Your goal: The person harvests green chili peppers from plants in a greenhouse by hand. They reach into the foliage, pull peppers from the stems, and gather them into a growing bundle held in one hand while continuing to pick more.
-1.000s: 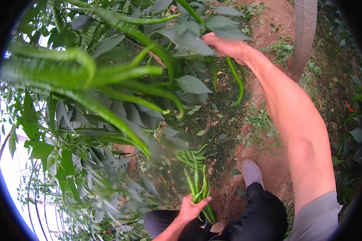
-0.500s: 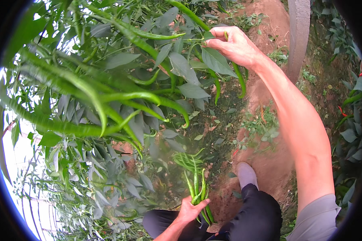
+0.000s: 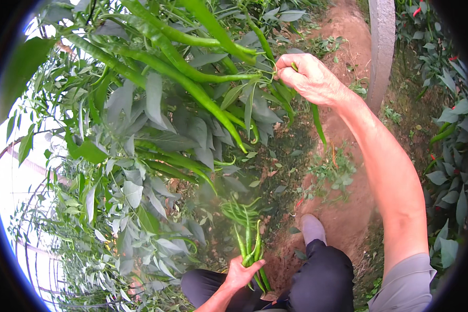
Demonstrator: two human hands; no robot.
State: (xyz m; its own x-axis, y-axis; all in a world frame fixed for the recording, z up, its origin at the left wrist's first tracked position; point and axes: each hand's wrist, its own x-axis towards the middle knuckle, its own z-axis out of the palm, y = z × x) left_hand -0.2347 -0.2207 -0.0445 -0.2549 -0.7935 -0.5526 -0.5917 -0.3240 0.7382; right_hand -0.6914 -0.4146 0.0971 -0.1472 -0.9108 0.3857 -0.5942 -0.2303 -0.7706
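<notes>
My right hand point(image 3: 309, 78) reaches up into a pepper plant point(image 3: 182, 104) and is closed around the stem end of a long green pepper point(image 3: 317, 122) that hangs down below the fist. More long green peppers point(image 3: 192, 86) hang among the leaves to its left. Low in the picture, my left hand point(image 3: 239, 273) grips a bunch of picked green peppers point(image 3: 247, 234), their tips pointing up and fanning out. My dark trouser legs and a grey shoe point(image 3: 313, 229) show beneath.
A bare red-brown earth path point(image 3: 343, 208) runs up the middle between plant rows. A grey concrete post point(image 3: 382, 41) stands at the upper right. Plants with a few red peppers point(image 3: 450, 135) line the right edge.
My right hand has drawn lower and toward the middle, still closed on the hanging pepper. The pepper branches loom larger and nearer. My left hand with its bunch has stayed put.
</notes>
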